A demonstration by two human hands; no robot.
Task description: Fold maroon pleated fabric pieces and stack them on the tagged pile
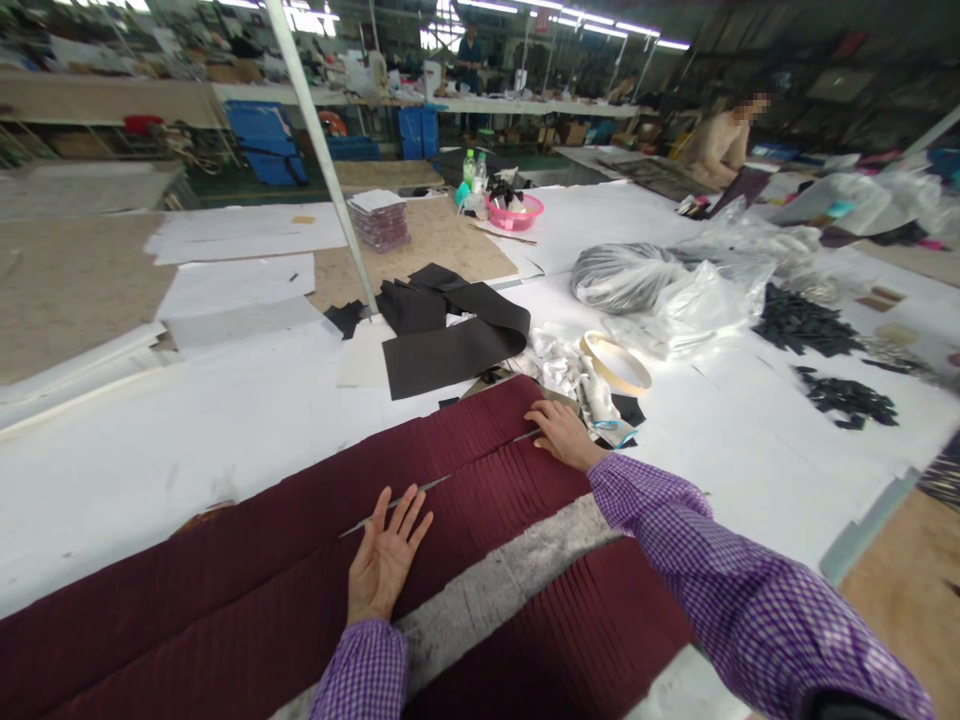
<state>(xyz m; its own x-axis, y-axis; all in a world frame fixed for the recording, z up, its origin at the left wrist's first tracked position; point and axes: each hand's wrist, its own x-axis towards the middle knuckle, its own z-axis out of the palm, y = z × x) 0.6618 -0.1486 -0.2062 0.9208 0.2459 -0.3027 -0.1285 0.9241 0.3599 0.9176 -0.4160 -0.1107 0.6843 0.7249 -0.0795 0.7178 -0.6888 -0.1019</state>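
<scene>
Long maroon fabric pieces (300, 510) lie in overlapping layers across the white table, in rows side by side. My left hand (386, 550) is over the middle of them, palm turned partly up and fingers spread, with nothing in it. At the far right end of the rows, my right hand (564, 432) rests on the fabric edge, fingers bent at the gap between two rows. Whether it pinches a layer cannot be made out. A grey speckled strip (510, 565) shows between the nearer rows.
Black fabric strips (457, 340), a roll of tape (616, 363) and white cloth scraps (559, 360) lie beyond the maroon rows. A metal pole (322, 150) rises from the table. Clear plastic bags (675, 290) and black pieces (806, 320) are at right. A co-worker (716, 145) leans over the table behind.
</scene>
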